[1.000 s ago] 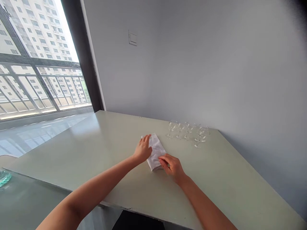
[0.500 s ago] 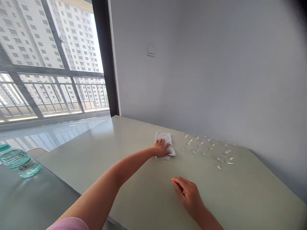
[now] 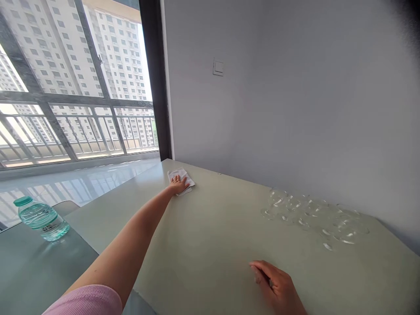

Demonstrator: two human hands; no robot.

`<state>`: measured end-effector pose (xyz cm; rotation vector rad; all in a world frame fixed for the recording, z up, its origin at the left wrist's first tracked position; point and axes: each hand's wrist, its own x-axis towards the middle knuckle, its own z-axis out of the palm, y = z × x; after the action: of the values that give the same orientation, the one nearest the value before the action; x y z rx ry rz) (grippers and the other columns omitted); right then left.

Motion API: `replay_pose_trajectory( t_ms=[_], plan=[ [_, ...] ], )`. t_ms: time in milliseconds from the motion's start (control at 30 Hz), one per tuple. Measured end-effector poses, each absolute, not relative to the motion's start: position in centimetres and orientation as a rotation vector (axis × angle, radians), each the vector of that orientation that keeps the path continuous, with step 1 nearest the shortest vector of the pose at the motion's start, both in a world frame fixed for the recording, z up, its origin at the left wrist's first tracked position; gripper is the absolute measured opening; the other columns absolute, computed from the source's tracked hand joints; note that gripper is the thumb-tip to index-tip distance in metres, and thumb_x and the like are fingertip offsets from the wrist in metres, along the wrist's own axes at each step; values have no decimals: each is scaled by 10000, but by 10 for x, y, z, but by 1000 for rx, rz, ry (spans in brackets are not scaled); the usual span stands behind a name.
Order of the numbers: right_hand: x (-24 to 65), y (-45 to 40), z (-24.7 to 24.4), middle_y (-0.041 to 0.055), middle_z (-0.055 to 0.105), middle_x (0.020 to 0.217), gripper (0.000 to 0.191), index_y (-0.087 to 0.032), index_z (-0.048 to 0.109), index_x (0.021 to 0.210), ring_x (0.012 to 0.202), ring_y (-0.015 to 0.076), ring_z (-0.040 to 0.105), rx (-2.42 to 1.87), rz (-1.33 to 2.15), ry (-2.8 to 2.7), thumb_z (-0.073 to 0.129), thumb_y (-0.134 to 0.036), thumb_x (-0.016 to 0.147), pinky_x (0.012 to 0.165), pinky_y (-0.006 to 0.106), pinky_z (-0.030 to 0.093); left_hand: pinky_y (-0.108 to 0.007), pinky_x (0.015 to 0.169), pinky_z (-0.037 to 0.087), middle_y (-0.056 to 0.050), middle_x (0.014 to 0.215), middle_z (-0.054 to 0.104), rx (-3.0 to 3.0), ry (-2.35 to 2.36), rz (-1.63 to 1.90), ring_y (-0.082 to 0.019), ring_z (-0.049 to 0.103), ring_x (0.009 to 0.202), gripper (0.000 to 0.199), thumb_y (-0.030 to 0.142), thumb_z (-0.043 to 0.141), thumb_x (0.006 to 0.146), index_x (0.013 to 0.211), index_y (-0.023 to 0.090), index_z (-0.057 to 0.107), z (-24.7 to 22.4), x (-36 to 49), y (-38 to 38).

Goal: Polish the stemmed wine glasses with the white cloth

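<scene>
My left hand (image 3: 179,185) lies flat with spread fingers on a folded white cloth (image 3: 186,176), near the far left corner of the pale table (image 3: 210,227). The cloth rests flat on the tabletop and sticks out past my fingertips and to the right. Close to the front, my right hand (image 3: 278,286) is over the table with its fingers curled in and pressed together near the thumb. Nothing shows in it. Several clear glasses (image 3: 344,223) stand grouped on the right side of the table, apart from both hands.
A clear bottle with a green cap (image 3: 44,218) stands on a lower grey-green surface (image 3: 29,271) at the left. The grey wall (image 3: 295,109) with a switch (image 3: 218,67) borders the table's back. A window with railings (image 3: 82,127) is at the left.
My left hand has slid the cloth left and away, toward the table's far corner. The view has shifted a little, and my right hand appears slightly lower and further right.
</scene>
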<state>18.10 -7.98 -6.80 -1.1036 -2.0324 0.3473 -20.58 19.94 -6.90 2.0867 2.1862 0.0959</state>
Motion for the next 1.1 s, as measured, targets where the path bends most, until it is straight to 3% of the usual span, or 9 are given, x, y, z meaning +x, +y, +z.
replay_pose_trajectory(
  t_ms=[300,533,833,1100],
  plan=[
    [182,-83,-68,-7,569,574,264,-214,606,788,499,109,518,-1198,415,-2060,390,-350,856,499,193,435,-561,982,109,-180,1425,144,1710,2529,78,-370,73,1300,715,616,230,788,1357,183,247,-60,-328,131],
    [179,-83,-63,-3,570,607,271,-205,590,800,539,120,523,-1232,469,-2035,376,-360,861,545,215,431,-505,1008,119,-159,1431,141,1665,2574,62,-342,68,1308,697,607,232,794,1363,205,231,-56,-366,63],
    [158,-87,-53,-8,532,565,312,-191,592,753,511,107,479,-1153,424,-2043,348,-344,869,528,213,408,-445,1028,98,-124,1444,109,2006,2342,-48,-294,50,1320,663,583,201,818,1371,217,190,-62,-321,5],
    [152,-91,-40,8,556,604,335,-183,598,777,542,113,491,-1124,433,-2026,322,-346,877,565,219,410,-439,1047,79,-83,1446,112,2591,1631,63,-275,57,1322,609,561,229,835,1365,262,210,-61,-191,-24]
  ],
)
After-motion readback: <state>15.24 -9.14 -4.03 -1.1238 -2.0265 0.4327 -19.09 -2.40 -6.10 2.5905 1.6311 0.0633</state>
